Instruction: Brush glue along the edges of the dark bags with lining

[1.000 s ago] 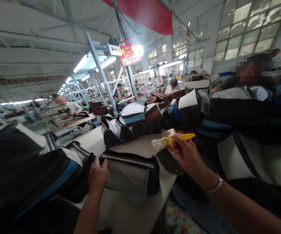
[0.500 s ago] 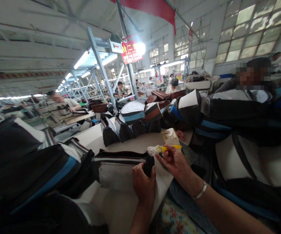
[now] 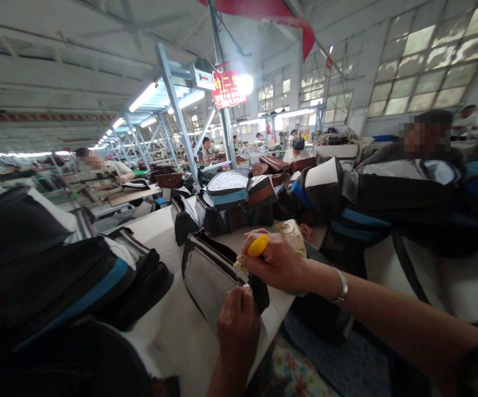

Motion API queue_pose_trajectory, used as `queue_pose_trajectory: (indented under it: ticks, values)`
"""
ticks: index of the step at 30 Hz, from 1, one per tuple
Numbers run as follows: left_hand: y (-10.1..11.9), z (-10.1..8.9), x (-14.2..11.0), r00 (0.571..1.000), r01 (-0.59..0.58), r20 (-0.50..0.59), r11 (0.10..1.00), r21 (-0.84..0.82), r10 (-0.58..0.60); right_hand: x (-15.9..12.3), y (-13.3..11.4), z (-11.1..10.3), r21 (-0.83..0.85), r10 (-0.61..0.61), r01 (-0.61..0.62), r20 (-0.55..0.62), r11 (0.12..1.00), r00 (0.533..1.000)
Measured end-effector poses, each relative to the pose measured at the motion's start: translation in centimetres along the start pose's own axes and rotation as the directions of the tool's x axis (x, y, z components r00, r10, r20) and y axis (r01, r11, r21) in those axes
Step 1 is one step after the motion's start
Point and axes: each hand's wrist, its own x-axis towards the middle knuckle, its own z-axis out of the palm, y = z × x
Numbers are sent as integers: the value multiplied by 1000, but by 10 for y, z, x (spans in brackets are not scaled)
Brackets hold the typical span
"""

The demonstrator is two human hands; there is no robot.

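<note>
A dark, unfinished bag (image 3: 211, 282) with a pale grey side panel stands on the white table in front of me, its top opening facing up. My left hand (image 3: 239, 317) is closed on the near right edge of this bag, pinching its rim. My right hand (image 3: 278, 263) is wrapped round a brush (image 3: 258, 246) with a yellow handle. Its handle end points up toward me, and its pale bristles are down at the bag's right upper edge, mostly hidden behind my fingers.
A worn cream-coloured container (image 3: 292, 234) stands behind my right hand. Dark bags with blue stripes (image 3: 110, 275) pile up on the left, and more bags (image 3: 404, 187) on the right. A row of bags (image 3: 227, 190) lines the table's back. Co-workers sit beyond.
My right hand has brought the brush down and left to the bag's edge, turning its handle upward. The bag is now turned and tilted, with my left hand lower on its edge.
</note>
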Motion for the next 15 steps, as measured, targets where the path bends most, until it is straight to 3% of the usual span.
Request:
queue_pose_trajectory:
  ticks: [4, 6, 9, 13, 15]
  values:
    - [-1, -6, -4, 1000, -8, -8, 1000, 15, 8, 8, -1, 3, -173, -30, 93, 337, 980, 941]
    - [-1, -6, -6, 1000, -4, -11, 1000, 7, 4, 11, -4, -1, -229, -18, 102, 344, 968, 939]
    - [-1, -3, -7, 1000, 2, -12, 1000, 2, -2, 14, -7, -1, -217, -23, 83, 263, 973, 965]
    - [-3, -1, -9, 1000, -7, -20, 1000, -2, 7, 16, -4, 9, -223, 17, 90, 436, 971, 900]
    - [-5, -3, -10, 1000, -1, -23, 1000, -13, 1, 16, 0, 10, -274, 33, 91, 417, 957, 908]
